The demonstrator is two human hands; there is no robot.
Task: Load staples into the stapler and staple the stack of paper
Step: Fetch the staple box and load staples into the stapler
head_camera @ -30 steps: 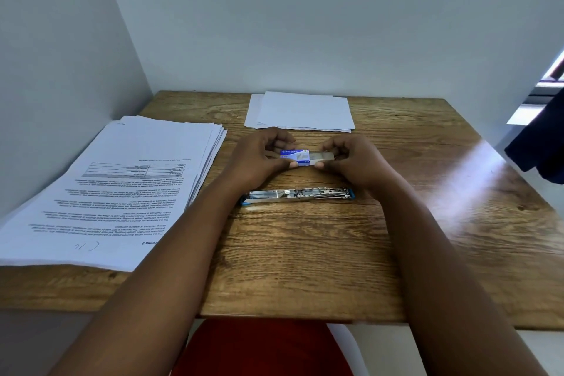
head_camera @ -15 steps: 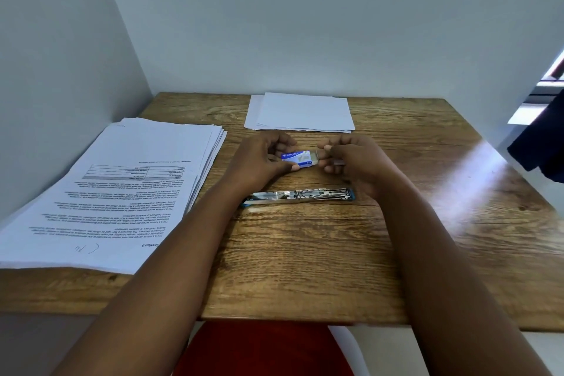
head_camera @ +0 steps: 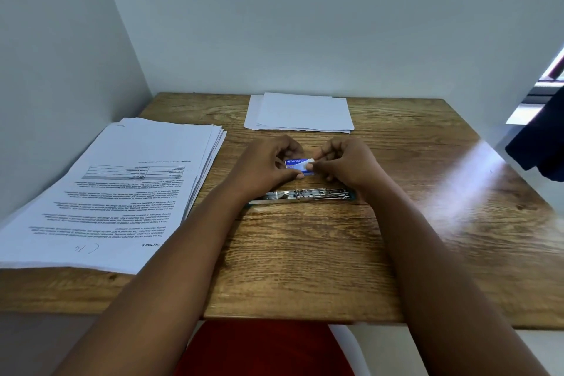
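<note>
A small blue and white staple box (head_camera: 297,164) is held just above the wooden table (head_camera: 305,253). My left hand (head_camera: 265,166) grips its left end with curled fingers. My right hand (head_camera: 348,166) pinches the box's right end, where a white inner tray edge shows. Just in front of both hands the stapler (head_camera: 302,195) lies folded out flat, its metal staple channel facing up. A small stack of blank paper (head_camera: 302,113) lies at the back middle of the table.
A thick stack of printed sheets (head_camera: 122,189) covers the table's left side and overhangs the front edge. Walls close in on the left and behind. A dark cloth (head_camera: 540,143) hangs at the right. A red seat (head_camera: 259,348) shows below the table edge.
The inner tray, drawn far out to the right a second ago, has slid back into the box. My right hand has moved left to the box's end.
</note>
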